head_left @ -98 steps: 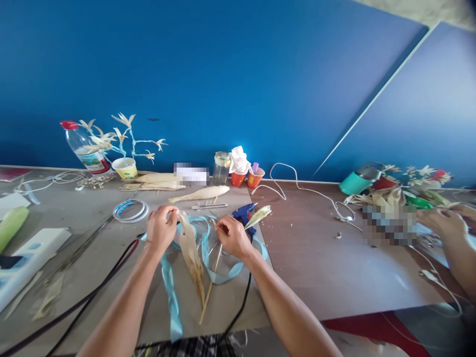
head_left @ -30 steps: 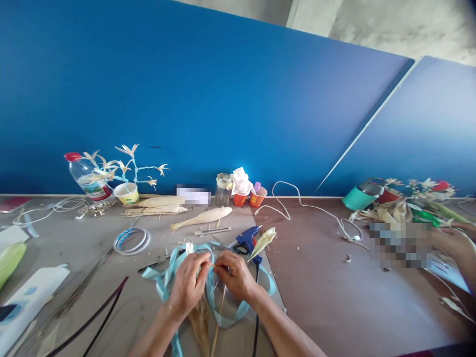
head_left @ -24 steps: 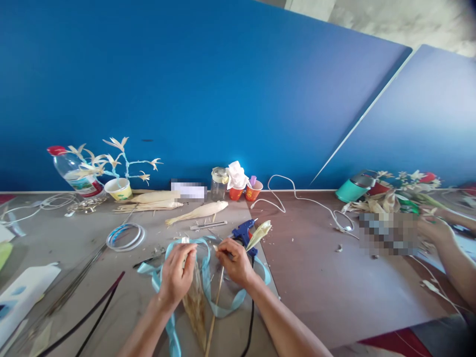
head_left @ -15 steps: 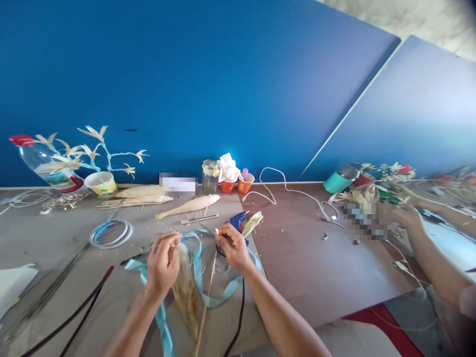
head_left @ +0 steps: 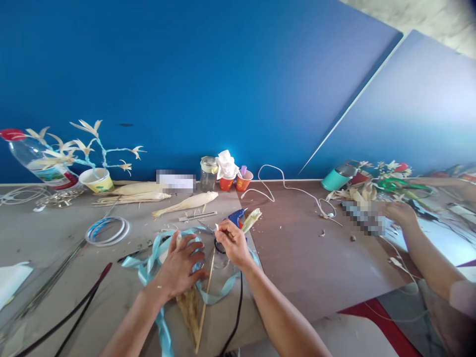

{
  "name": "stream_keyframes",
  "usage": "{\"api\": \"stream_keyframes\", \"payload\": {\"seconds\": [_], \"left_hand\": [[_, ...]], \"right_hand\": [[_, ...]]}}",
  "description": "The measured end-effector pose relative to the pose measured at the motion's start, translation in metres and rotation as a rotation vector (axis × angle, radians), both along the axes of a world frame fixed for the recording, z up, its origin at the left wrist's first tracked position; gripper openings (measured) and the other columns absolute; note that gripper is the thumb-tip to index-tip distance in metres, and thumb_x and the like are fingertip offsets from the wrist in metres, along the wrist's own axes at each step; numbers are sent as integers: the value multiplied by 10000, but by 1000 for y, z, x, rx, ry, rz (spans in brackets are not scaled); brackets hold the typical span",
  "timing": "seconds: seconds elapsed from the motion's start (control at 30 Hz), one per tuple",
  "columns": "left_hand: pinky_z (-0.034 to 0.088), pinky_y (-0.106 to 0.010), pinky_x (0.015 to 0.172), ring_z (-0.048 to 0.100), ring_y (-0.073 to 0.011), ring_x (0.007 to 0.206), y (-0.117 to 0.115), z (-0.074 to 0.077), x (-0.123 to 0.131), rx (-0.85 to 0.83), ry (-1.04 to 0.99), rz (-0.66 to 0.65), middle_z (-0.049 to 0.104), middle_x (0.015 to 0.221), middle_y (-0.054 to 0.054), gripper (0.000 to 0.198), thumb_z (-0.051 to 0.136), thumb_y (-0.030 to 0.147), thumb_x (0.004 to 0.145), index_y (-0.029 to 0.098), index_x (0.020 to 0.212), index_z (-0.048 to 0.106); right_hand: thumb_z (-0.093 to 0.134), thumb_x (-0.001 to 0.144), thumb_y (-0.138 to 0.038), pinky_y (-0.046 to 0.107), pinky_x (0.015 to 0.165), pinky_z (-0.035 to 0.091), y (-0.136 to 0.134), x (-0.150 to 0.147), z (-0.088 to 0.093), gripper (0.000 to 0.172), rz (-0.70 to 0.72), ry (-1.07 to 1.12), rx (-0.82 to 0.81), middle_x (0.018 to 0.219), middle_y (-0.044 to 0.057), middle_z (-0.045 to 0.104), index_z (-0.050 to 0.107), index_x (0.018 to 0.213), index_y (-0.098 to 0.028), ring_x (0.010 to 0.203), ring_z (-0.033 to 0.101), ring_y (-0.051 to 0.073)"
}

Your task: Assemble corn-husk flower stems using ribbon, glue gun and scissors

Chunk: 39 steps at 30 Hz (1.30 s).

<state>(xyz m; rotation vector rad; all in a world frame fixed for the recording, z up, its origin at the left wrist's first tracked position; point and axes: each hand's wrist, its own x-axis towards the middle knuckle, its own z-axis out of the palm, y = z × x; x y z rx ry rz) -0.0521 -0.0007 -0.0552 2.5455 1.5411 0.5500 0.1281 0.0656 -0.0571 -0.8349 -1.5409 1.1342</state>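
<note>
My left hand [head_left: 185, 265] lies spread, palm down, over a dried husk [head_left: 189, 310] and loops of light blue ribbon [head_left: 222, 293]; whatever is under the palm is hidden. To its right, my right hand [head_left: 231, 242] is closed in a pinch on a small white piece [head_left: 217, 226] that shows at the fingertips. A thin stick [head_left: 205, 308] runs between the two hands toward the front. Just behind my right hand are a blue glue gun [head_left: 236, 217] and a pale husk piece [head_left: 252, 219].
Behind stand a glass jar [head_left: 208, 174], red cups [head_left: 243, 182] and husk bundles [head_left: 186, 203]. At left are a ribbon roll [head_left: 107, 231], a bottle [head_left: 40, 163] and a flower branch in a cup [head_left: 96, 180]. A co-worker's arm [head_left: 427, 248] reaches in at right.
My left hand has turned from a closed grasp to a spread palm and moved right, over the husk and ribbon. My right hand keeps its pinch. The view has shifted slightly.
</note>
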Motion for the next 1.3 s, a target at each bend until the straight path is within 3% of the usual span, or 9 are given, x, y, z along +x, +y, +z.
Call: {"api": "stream_keyframes", "payload": {"seconds": [0.1, 0.2, 0.27, 0.53, 0.73, 0.93, 1.2, 1.3], "left_hand": [[-26, -578, 1105, 407, -305, 1257, -1, 1, 3, -96, 13, 1, 647, 1165, -24, 314, 669, 499, 690, 253, 886, 680], [-37, -574, 1106, 392, -302, 1278, -3, 4, 5, -155, 32, 20, 629, 1204, -30, 187, 667, 390, 706, 239, 817, 677], [-23, -574, 1106, 403, -290, 1274, -4, 5, 6, -173, 34, 41, 631, 1203, -24, 78, 618, 289, 742, 228, 748, 667], [86, -574, 1090, 545, -259, 1108, 0, 8, -2, -148, -47, 216, 681, 1087, -45, 182, 486, 149, 770, 219, 716, 645], [88, -546, 1083, 573, -243, 1078, 4, 10, -15, -199, -150, 287, 695, 1063, -21, 142, 524, 221, 780, 231, 664, 605], [134, -483, 1076, 610, -229, 993, 7, 9, -27, -3, -248, 396, 707, 1004, -48, 144, 527, 256, 804, 218, 682, 594], [378, -390, 934, 622, -215, 882, 11, 16, -40, 77, -427, 440, 713, 936, -50, 199, 497, 356, 825, 218, 721, 596], [393, -380, 925, 623, -204, 856, 10, 18, -32, 18, -460, 400, 715, 901, -36, 211, 488, 363, 832, 218, 737, 608]], "right_hand": [[567, 828, -327, 223, 598, 395, 1, 0, -1, 188, -1, 3, -9, 786, 16, 506, 542, 715, -179, 685, 475, 113], [569, 825, -325, 221, 592, 392, 1, 1, -1, 184, -3, 6, -11, 783, 14, 502, 542, 717, -179, 677, 471, 111], [566, 824, -319, 221, 584, 388, 1, 1, 0, 178, -3, 8, -12, 777, 12, 499, 543, 717, -179, 667, 465, 108], [559, 818, -289, 227, 550, 370, 1, 0, 5, 159, 15, 39, -39, 754, 3, 471, 536, 707, -177, 612, 441, 95], [560, 821, -302, 236, 596, 396, 1, 3, 7, 155, 88, -54, -31, 774, 11, 507, 551, 728, -177, 653, 474, 106], [569, 805, -298, 237, 616, 404, 1, 2, 7, 152, 118, -117, 3, 737, 7, 515, 557, 718, -174, 671, 481, 115], [650, 743, -424, 221, 522, 370, 2, -4, 5, 267, 131, 128, -246, 683, -8, 490, 566, 676, -180, 557, 427, 90], [705, 685, -437, 225, 561, 398, 4, -5, 6, 293, 105, 270, -291, 816, 16, 535, 576, 642, -178, 595, 446, 86]]}}
